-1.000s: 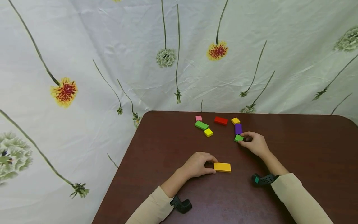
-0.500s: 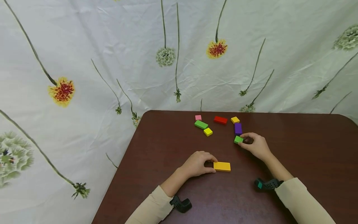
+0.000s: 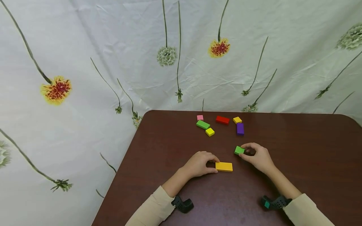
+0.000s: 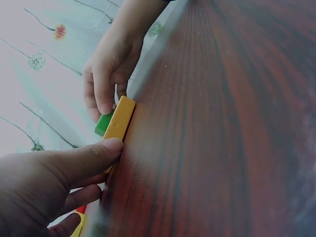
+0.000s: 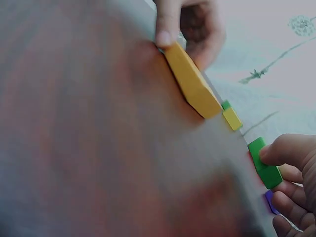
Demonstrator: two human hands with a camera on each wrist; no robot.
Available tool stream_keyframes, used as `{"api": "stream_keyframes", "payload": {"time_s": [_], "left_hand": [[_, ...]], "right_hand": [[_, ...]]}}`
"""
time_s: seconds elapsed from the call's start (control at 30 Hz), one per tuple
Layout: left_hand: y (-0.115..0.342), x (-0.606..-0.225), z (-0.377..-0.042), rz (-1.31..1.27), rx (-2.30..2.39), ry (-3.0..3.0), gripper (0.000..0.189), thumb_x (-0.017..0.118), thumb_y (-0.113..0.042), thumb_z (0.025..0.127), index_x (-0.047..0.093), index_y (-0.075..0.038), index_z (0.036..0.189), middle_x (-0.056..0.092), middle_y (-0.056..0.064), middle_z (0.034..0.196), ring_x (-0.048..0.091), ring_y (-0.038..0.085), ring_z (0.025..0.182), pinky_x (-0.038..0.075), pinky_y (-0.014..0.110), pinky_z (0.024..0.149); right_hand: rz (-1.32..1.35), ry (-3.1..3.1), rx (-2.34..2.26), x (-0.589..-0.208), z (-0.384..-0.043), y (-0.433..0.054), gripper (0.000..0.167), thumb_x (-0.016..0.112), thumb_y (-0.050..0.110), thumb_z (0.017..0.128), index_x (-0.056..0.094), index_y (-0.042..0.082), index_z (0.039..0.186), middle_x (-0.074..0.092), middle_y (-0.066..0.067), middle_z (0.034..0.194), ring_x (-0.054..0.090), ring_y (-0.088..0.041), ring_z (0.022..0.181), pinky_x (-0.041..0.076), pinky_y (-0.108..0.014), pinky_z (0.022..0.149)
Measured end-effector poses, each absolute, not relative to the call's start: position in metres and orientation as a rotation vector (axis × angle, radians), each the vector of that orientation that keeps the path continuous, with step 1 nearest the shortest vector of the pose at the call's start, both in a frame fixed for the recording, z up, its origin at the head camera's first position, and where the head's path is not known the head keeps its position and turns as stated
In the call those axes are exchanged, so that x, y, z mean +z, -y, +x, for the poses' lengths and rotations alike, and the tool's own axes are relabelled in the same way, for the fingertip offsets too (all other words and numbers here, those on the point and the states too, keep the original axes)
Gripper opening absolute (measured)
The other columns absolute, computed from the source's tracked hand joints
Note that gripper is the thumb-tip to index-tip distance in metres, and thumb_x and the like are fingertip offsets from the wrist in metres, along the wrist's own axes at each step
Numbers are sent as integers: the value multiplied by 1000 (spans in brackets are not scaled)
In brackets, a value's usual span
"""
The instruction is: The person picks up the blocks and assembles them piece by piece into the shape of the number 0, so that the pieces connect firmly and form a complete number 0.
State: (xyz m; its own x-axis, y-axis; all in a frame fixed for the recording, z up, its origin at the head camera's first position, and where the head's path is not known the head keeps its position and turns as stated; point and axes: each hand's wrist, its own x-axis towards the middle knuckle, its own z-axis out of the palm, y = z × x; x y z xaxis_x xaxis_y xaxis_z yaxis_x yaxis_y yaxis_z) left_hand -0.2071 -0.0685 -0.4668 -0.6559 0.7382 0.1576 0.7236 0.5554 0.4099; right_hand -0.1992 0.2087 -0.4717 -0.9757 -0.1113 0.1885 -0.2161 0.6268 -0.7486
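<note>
On the table, my left hand [image 3: 200, 164] pinches the left end of an orange-yellow rectangular block [image 3: 224, 167] between thumb and fingers. A small green block [image 3: 239, 150] is pinched in my right hand [image 3: 258, 157], just beyond the orange-yellow block's right end. In the left wrist view, the thumb presses the near side of the orange-yellow block [image 4: 121, 118], and the green block [image 4: 102, 124] shows partly behind it. The right wrist view has the green block [image 5: 265, 164] between thumb and fingers, apart from the orange-yellow one [image 5: 192, 81].
Farther back on the brown table [image 3: 305, 150] lie a purple block [image 3: 240, 129], a small yellow block [image 3: 237, 120] touching its far end, and a red block [image 3: 222, 120]. To their left are a pink block [image 3: 200, 117], a long green block [image 3: 203, 124] and another yellow block [image 3: 210, 131]. A flowered cloth [image 3: 127, 47] hangs behind.
My right hand has drawn the small green block away from the purple block, toward me and slightly left. My left hand stays on the orange-yellow block.
</note>
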Motion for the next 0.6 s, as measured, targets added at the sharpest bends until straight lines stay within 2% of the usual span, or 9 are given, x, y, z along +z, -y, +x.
{"api": "stream_keyframes", "payload": {"time_s": [0.6], "left_hand": [[69,-468,-208,1323,728,-2746,31,78,-30,84,72,-15,110,69,-6,102,58,6,89,45,25,87]], "right_hand": [[369,2684,1250,-480,-172,-195,25,81,12,80,71,8,103,64,-1,95,57,-18,82,50,-28,69]]}}
